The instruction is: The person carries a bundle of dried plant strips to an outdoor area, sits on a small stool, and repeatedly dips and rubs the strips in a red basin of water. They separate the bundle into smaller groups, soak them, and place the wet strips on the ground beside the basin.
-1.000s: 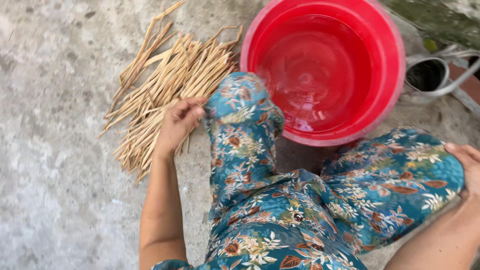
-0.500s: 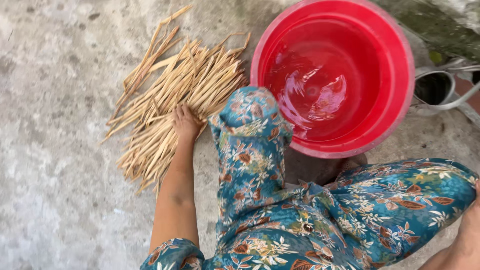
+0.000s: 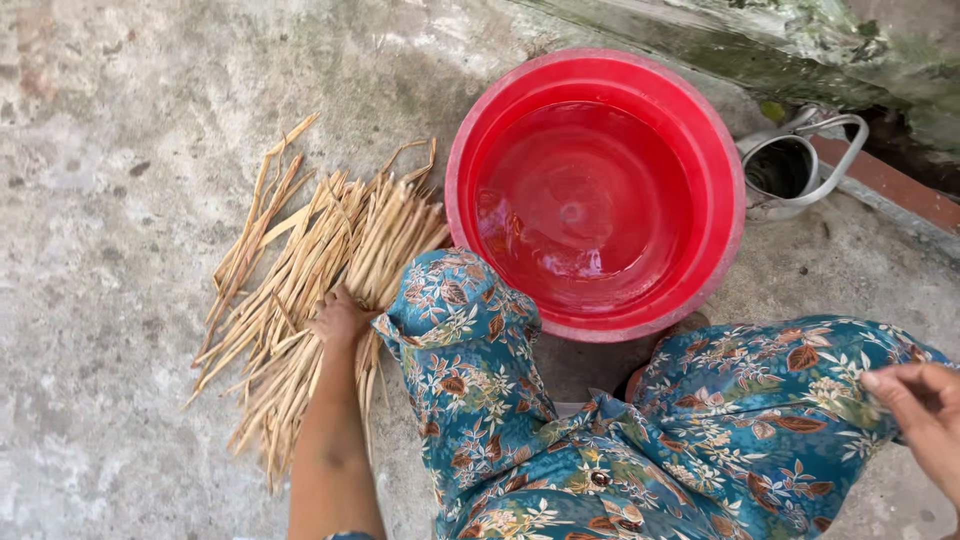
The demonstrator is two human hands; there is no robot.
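A heap of dry, pale yellow leaf strips [image 3: 310, 290] lies on the concrete ground to the left of my knee. My left hand [image 3: 338, 318] reaches down into the middle of the heap, fingers closed on some strips. A round red basin [image 3: 720, 170] with clear water stands right of the heap, just beyond my knees in blue flowered cloth [image 3: 470, 340]. At the frame's right edge, above my right knee, my right hand [image 3: 920, 405] hovers with fingers loosely bent and nothing seen in it.
A small metal cup with a wire handle [image 3: 790, 170] sits behind the basin on the right. A mossy wall base [image 3: 800, 50] and a reddish brick edge [image 3: 890, 185] run along the upper right. Rough grey concrete [image 3: 110, 200] spreads to the left.
My left hand has pushed further forward into the heap of strips. The right hand has come back into view at the right edge. The camera view has shifted, with the basin lower in frame.
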